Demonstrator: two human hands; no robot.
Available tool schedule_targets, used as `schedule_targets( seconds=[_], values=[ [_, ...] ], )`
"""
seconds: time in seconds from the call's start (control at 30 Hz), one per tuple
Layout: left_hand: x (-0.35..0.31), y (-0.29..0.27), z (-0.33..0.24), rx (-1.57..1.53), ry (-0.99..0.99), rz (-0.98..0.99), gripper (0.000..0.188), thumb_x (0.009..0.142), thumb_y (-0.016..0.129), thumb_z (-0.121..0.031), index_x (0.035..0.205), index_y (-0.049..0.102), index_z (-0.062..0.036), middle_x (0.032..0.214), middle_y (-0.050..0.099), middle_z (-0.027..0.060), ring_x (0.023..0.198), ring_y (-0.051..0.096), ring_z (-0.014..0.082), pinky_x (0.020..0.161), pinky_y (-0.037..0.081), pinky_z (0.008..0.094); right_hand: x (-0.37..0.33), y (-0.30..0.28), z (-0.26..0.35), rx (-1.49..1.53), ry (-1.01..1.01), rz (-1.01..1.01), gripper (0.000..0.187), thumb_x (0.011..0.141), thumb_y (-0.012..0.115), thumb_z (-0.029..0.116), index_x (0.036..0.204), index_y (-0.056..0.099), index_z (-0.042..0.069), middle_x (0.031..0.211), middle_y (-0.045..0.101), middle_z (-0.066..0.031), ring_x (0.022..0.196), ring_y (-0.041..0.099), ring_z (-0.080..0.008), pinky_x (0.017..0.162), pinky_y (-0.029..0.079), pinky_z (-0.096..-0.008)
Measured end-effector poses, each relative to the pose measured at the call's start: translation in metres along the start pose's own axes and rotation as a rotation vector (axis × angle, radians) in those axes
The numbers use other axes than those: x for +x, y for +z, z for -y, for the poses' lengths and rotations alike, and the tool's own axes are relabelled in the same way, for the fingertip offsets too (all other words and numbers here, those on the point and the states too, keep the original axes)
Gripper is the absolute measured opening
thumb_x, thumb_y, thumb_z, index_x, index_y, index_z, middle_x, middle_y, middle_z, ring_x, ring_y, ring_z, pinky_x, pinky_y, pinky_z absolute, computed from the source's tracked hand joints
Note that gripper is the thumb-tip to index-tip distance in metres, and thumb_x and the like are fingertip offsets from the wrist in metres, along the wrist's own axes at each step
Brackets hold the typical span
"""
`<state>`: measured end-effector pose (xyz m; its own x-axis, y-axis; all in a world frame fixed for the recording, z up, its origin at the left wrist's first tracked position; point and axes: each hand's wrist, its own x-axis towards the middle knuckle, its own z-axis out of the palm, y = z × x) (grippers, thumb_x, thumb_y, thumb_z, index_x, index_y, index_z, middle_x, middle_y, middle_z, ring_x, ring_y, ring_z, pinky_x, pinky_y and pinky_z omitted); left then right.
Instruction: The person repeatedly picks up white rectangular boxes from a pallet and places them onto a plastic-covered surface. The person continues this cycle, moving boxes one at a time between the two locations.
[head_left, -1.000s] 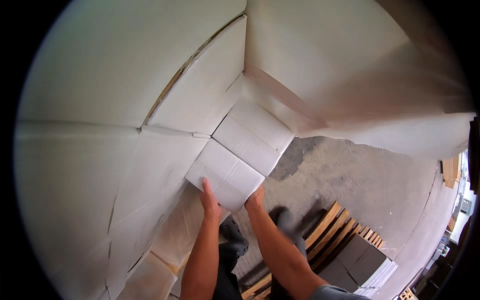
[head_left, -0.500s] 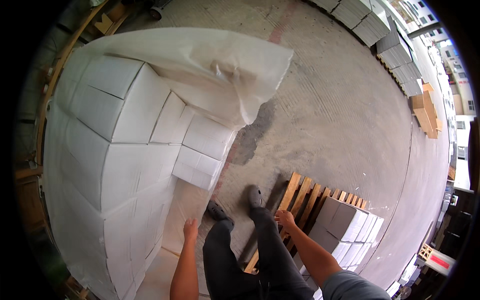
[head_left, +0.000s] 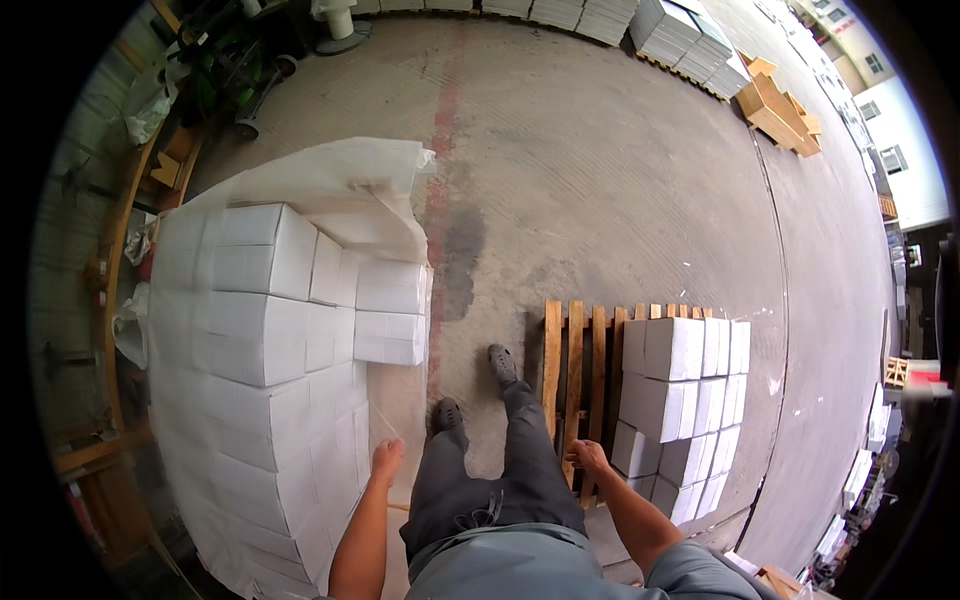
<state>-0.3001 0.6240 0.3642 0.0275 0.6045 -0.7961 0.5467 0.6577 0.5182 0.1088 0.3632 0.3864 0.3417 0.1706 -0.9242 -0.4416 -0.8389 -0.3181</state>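
Left hand (head_left: 386, 461) hangs loosely open and empty just beside the tall stack of white boxes (head_left: 270, 360); right hand (head_left: 588, 457), empty, fingers curled, hovers over the wooden pallet's (head_left: 572, 350) near edge by smaller boxes (head_left: 680, 400)

Dark grey trousers are worn, with a drawstring visible at the waist. A grey-green short-sleeved top is seen at the lower edge. Forearms are bare; left hand (head_left: 386, 458) and right hand (head_left: 588, 456) are ungloved. Dark shoes are worn, apparently laced, though detail is unclear.
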Motion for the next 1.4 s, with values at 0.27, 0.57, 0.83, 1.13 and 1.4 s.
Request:
schedule_targets(
  seconds=[0.27,0.57,0.83,1.13,1.4],
  values=[
    [-0.054,-0.073,-0.068,0.465,0.377,-0.234,0.038,0.083,0.056,-0.018,0.113,0.053,0.0056,0.115,0.055,0.0237,0.108,0.053,0.0371,0.094,0.042,0.0402,-0.112,0.024,-0.113,0.262,0.104,-0.004,0.029,0.088,0.052,0.030,0.093,0.058,0.002,0.082,0.063,-0.0070,0.071,0.062,-0.0184,0.064,0.050,-0.0318],
    [-0.058,-0.175,-0.185,0.920,0.891,-0.892,0.057,0.085,0.058,-0.023,0.131,0.036,0.0038,0.139,0.033,0.0195,0.128,0.031,0.0368,0.105,0.028,0.0442,-0.121,0.016,-0.171,0.461,0.084,-0.070,0.033,0.088,0.052,0.027,0.104,0.054,-0.001,0.088,0.062,-0.0097,0.073,0.063,-0.0203,0.062,0.052,-0.0324],
    [0.018,-0.223,-0.196,1.057,0.713,-0.858,0.075,0.083,0.059,-0.039,0.137,0.028,0.0026,0.145,0.025,0.0199,0.132,0.026,0.0360,0.107,0.024,0.0450,-0.117,-0.011,-0.162,0.635,-0.013,-0.161,0.033,0.086,0.053,0.027,0.102,0.056,-0.002,0.088,0.062,-0.0103,0.071,0.064,-0.0200,0.058,0.051,-0.0293],
    [0.035,-0.224,-0.244,1.094,0.991,-0.815,0.079,0.079,0.064,-0.031,0.138,0.024,0.0037,0.145,0.023,0.0217,0.134,0.022,0.0361,0.109,0.018,0.0469,-0.127,0.034,-0.110,0.642,0.062,-0.290,0.025,0.086,0.052,0.024,0.093,0.056,0.000,0.080,0.061,-0.0071,0.065,0.061,-0.0166,0.056,0.048,-0.0258],
    [0.039,-0.224,-0.246,1.100,0.994,-0.794,0.078,0.083,0.061,-0.034,0.140,0.021,0.0016,0.147,0.019,0.0198,0.135,0.020,0.0344,0.109,0.018,0.0453,-0.130,0.094,-0.071,0.734,0.032,-0.329,0.035,0.088,0.053,0.030,0.107,0.055,0.001,0.095,0.063,-0.0088,0.079,0.064,-0.0195,0.066,0.052,-0.0302]
  ],
)
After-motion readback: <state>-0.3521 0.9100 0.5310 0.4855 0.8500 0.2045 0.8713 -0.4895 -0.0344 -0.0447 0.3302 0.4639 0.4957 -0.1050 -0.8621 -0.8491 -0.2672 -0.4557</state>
